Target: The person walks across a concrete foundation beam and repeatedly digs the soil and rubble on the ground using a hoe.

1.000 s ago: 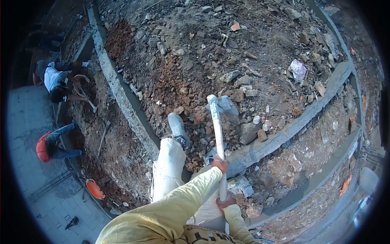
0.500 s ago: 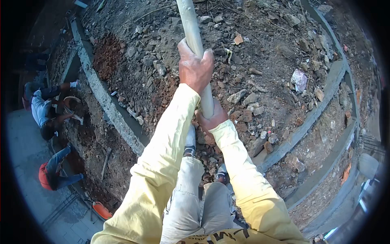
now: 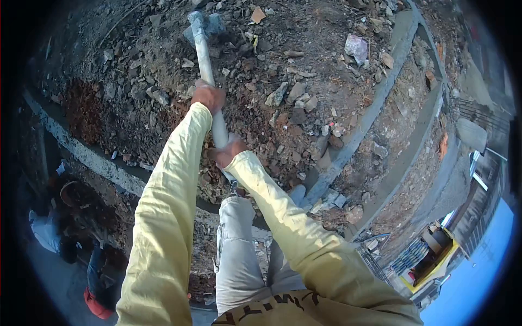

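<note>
In the head view, the person's left hand [image 3: 208,98] has its fingers closed round a hoe [image 3: 203,54], partway along the pale handle [image 3: 219,126]. The right hand [image 3: 228,151], slightly blurred, has its fingers curled about the same handle nearer the body. The hoe slants away above the rubble-strewn soil [image 3: 244,117], its grey head [image 3: 205,28] farthest out; whether that touches the ground, I can't quite tell. One concrete beam [image 3: 87,156] runs along the left, another [image 3: 352,149] along the right, near a pinkish-white lump [image 3: 356,48]. Past the left beam, in shadow, is a co-worker in a light blue shirt [image 3: 46,231].
</note>
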The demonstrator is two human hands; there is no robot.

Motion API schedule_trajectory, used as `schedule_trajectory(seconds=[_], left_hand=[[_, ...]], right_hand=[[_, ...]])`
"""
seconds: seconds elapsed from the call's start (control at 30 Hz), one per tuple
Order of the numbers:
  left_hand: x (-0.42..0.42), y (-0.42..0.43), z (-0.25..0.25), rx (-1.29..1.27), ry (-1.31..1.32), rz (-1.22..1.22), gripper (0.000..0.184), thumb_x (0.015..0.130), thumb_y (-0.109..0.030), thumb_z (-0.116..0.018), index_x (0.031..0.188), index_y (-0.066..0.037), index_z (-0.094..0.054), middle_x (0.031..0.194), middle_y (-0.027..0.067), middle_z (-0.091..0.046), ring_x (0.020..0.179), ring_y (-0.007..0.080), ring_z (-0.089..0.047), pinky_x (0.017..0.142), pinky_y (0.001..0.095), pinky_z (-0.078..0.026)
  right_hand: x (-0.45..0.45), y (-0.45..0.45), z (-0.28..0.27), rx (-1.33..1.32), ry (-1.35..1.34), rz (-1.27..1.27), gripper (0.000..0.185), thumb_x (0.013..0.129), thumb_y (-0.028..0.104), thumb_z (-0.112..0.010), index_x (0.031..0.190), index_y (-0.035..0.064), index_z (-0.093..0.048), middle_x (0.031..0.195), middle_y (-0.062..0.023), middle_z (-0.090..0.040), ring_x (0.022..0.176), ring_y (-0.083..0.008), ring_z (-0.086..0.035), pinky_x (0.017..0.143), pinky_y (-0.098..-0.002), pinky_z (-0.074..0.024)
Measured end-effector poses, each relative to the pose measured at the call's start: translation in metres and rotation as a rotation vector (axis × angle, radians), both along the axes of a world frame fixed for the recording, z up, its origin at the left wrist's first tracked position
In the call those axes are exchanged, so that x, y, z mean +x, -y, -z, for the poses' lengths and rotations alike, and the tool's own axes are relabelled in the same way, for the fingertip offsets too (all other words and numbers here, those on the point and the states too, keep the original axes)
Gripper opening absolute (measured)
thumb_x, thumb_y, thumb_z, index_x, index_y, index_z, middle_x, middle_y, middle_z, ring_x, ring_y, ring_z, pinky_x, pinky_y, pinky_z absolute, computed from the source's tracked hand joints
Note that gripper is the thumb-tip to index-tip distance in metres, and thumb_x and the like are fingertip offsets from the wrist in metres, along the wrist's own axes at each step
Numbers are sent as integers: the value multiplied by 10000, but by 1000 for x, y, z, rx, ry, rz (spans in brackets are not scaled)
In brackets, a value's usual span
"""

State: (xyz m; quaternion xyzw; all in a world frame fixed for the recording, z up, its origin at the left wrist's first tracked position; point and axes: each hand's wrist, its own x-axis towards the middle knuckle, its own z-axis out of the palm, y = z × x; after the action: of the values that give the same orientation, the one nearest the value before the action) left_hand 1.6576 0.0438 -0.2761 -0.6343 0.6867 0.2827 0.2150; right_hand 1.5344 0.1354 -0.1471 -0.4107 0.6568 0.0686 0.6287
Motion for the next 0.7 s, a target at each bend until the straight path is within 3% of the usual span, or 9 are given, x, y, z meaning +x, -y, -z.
schedule_trajectory(seconds=[0.07, 0.13, 0.17, 0.23, 0.4, 0.43, 0.53, 0.63, 0.7], left_hand=[[18, 25, -29, -20, -10, 103, 246, 825, -102, -502, 946, 42, -661, 959, 232, -655, 829, 347, -674, 696, 402, -558], [19, 36, -6, -93, 8, 7, 217, 805, -118, -542, 922, -11, -689, 935, 222, -666, 814, 336, -679, 701, 406, -548], [29, 48, 13, -60, 92, 275, 212, 803, -119, -547, 917, -9, -689, 926, 230, -667, 815, 337, -679, 703, 409, -545], [37, 62, 47, -45, 80, 288, 244, 822, -127, -527, 962, 30, -651, 916, 230, -667, 831, 341, -675, 711, 404, -538], [55, 75, 129, -4, -246, -743, 482, 739, -212, -597, 1094, 97, -497, 899, 229, -650, 793, 333, -666, 698, 406, -537], [23, 68, 73, 23, -327, -1049, 463, 755, -207, -581, 1094, 96, -495, 878, 215, -650, 767, 316, -666, 691, 395, -538], [-6, 53, 51, 139, -453, -1094, 388, 796, -191, -551, 1061, 88, -507, 855, 189, -650, 723, 274, -658, 635, 387, -536], [-35, 29, 47, 156, -396, -1228, 329, 829, -174, -524, 1041, 78, -513, 848, 196, -649, 675, 261, -650, 573, 394, -526], [-54, 15, 63, 119, -226, -1092, 302, 843, -169, -504, 1017, 77, -525, 837, 187, -652, 652, 264, -649, 556, 395, -522]], right_hand=[[9, 13, -14, 39, 43, 1, 646, 623, 318, -696, 1112, -69, -530, 1041, -278, -614, 974, -402, -612, 856, -430, -489], [4, 25, -22, 38, 40, -85, 706, 614, 365, -717, 1118, -87, -516, 1059, -298, -598, 1006, -392, -603, 858, -418, -487], [1, 18, -11, 65, 116, 23, 718, 616, 367, -720, 1130, -87, -508, 1077, -296, -590, 1025, -384, -595, 872, -413, -479], [-10, 17, -4, 47, 155, 2, 693, 635, 380, -738, 1100, -82, -513, 903, -224, -639, 849, -346, -640, 775, -405, -499], [-42, -6, 4, -44, 146, 13, 671, 679, 381, -734, 1109, -78, -503, 913, -247, -635, 864, -353, -640, 771, -409, -498], [-49, -12, 6, -46, 147, 17, 667, 690, 385, -730, 1114, -75, -501, 916, -250, -634, 867, -357, -639, 771, -412, -498], [-87, -26, 11, -58, 123, -64, 655, 716, 396, -713, 1152, -40, -494, 943, -259, -633, 893, -380, -631, 790, -416, -498], [-132, -34, -8, 2, 124, -126, 658, 716, 406, -716, 1161, -24, -495, 957, -264, -630, 906, -383, -629, 796, -420, -499], [-158, -48, -16, -20, 136, -101, 669, 717, 413, -717, 1178, -15, -487, 961, -269, -629, 906, -388, -630, 791, -428, -500]])
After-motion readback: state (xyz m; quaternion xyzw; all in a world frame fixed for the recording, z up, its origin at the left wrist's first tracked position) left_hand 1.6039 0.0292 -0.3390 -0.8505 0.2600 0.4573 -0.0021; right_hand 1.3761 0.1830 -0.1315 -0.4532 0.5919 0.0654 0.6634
